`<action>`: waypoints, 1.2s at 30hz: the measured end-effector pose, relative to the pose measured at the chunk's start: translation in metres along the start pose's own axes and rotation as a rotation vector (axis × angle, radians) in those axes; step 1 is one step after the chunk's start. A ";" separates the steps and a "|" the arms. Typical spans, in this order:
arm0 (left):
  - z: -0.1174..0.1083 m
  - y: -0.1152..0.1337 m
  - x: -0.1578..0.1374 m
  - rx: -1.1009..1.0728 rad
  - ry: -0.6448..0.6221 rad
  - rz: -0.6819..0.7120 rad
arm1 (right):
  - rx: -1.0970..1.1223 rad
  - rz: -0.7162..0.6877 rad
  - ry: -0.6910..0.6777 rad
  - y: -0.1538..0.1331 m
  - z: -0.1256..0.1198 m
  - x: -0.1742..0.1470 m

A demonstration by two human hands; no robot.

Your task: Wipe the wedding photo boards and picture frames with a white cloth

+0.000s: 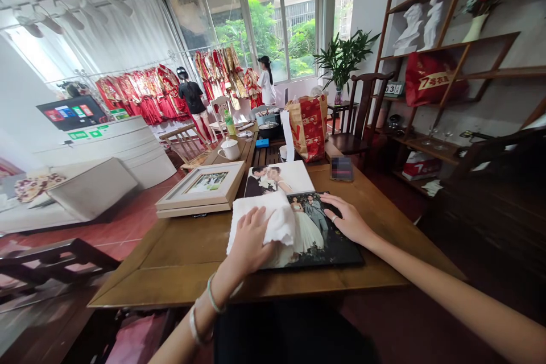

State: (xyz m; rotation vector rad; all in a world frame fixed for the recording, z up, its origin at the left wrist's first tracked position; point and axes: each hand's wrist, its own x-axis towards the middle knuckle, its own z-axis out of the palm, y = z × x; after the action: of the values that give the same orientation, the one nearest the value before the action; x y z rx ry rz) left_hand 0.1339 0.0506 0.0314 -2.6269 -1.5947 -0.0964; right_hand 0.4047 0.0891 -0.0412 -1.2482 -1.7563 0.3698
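Observation:
A dark wedding photo panel (336, 242), showing a couple in a white gown and grey suit, lies flat near the table's front edge. My left hand (251, 239) presses a white cloth (256, 205) onto its left side, fingers bent over the fabric. The cloth covers that part of the picture. On the panel's right side rests my right hand (347, 219), fingers stretched out and apart, holding nothing. Just behind lies a second, paler wedding photo (294, 175), partly under the cloth. To the left is a stack of pale wooden picture frames (200, 187).
On the wooden table (170, 250) stand a white lidded mug (229, 149), a red and tan paper bag (307, 128), a small dark box (342, 169) and a black pot (269, 128). Dark chairs (362, 111) flank it. Two people stand by racks of red garments (136, 94).

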 end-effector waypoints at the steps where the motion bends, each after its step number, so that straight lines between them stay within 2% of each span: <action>1: 0.000 0.006 -0.012 -0.010 -0.004 -0.003 | 0.004 -0.001 0.004 0.000 0.000 0.000; 5: 0.002 0.026 -0.058 -0.057 -0.043 0.013 | 0.003 0.001 0.006 0.000 0.001 0.000; 8: -0.001 0.031 -0.068 -0.075 -0.081 0.030 | -0.010 0.004 0.000 -0.001 0.001 0.000; 11: -0.004 0.032 -0.045 -0.061 -0.080 0.019 | -0.013 0.007 -0.001 0.000 0.001 0.000; 17: 0.003 0.038 0.048 -0.011 0.040 0.000 | -0.001 -0.006 0.004 0.002 0.001 0.000; 20: 0.007 0.047 0.064 -0.020 0.061 -0.039 | -0.005 -0.007 0.005 0.003 0.001 0.000; 23: 0.008 0.061 0.044 -0.035 0.060 -0.037 | -0.005 -0.004 -0.001 0.003 0.001 0.000; 28: 0.016 0.087 -0.025 -0.163 -0.060 0.076 | 0.051 -0.010 0.004 0.005 0.002 0.000; 30: 0.020 0.095 -0.040 -0.199 -0.087 0.121 | 0.085 0.015 0.011 0.006 0.003 0.001; 33: 0.020 0.103 -0.033 -0.207 -0.061 0.129 | 0.190 0.090 0.037 0.009 0.002 0.004; 36: 0.012 0.109 0.000 -0.171 -0.018 0.092 | 0.368 0.185 0.060 0.012 0.002 0.006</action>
State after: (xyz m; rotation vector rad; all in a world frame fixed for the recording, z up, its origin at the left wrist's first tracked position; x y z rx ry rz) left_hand 0.2306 0.0016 0.0165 -2.8325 -1.5316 -0.2144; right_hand 0.4103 0.1004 -0.0472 -1.1409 -1.4443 0.7206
